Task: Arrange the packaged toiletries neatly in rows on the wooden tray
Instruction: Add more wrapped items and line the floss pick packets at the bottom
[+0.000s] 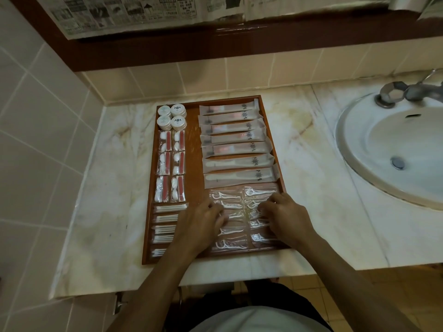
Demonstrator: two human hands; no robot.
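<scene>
Floss packets (pixel 227 204): your two hands are down on these clear sachets at the tray's near right corner, where they lie in two columns.
Left hand (pixel 203 224): your fingers are bent over the left column and touch the packets; you cannot tell from here whether any packet is actually pinched.
Right hand (pixel 285 216): your fingers curl down onto the right column of packets; again the hold itself is hidden under the knuckles, so you cannot tell.
Wooden tray (pixel 194 149): it sits on the marble counter (pixel 107 188), just left of the sink, with your toiletries laid in rows inside it.
Toothbrush packs (pixel 235 144): seven long frosted sleeves lie stacked in a column beyond your hands, filling the far right part.
Cotton swab packs (pixel 165 221): a column runs along the near left side, partly under your left forearm.
Vanity kits (pixel 171 164): six small packets with red strips, in pairs, lie beyond the swabs.
Round white jars (pixel 171 117): four stand in the far left corner.
Sink (pixel 388 149): white basin with a metal tap (pixel 395 93), well to your right.
</scene>
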